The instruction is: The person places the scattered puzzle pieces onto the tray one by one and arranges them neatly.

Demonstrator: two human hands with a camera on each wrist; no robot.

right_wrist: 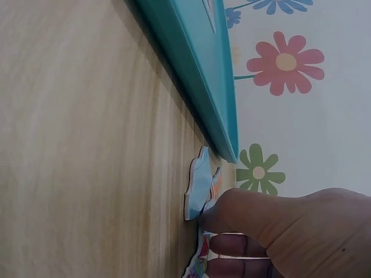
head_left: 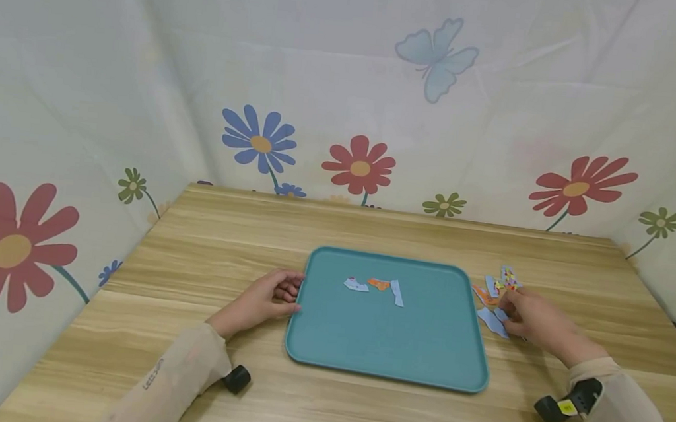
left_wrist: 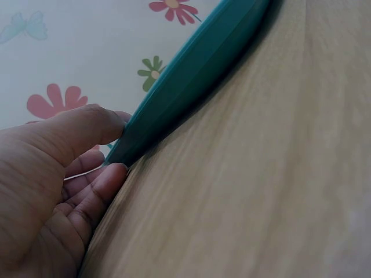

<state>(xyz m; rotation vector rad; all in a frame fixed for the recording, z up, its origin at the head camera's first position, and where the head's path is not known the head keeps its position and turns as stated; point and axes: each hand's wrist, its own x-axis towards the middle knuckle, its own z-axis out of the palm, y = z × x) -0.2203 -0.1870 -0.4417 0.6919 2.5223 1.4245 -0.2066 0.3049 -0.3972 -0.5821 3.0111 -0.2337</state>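
Observation:
A teal tray (head_left: 387, 341) lies flat on the table. Three irregular puzzle pieces rest in it: a pale blue one (head_left: 357, 285), an orange one (head_left: 378, 284) and a narrow light blue one (head_left: 397, 293). At the tray's left side my left hand (head_left: 262, 298) holds the edge, the thumb and the other fingers (left_wrist: 107, 179) on either side of it. To the right of the tray my right hand (head_left: 538, 323) reaches into a group of loose puzzle pieces (head_left: 491, 321). Its thumb and fingers pinch a light blue piece, mostly hidden behind them.
The loose pieces, light blue (right_wrist: 199, 182), orange (head_left: 485, 297) and multicoloured (head_left: 508, 277), lie close to the tray's right rim, some overlapping. Behind the wooden table (head_left: 241, 230) hangs a white cloth (head_left: 325, 71) printed with flowers and a butterfly.

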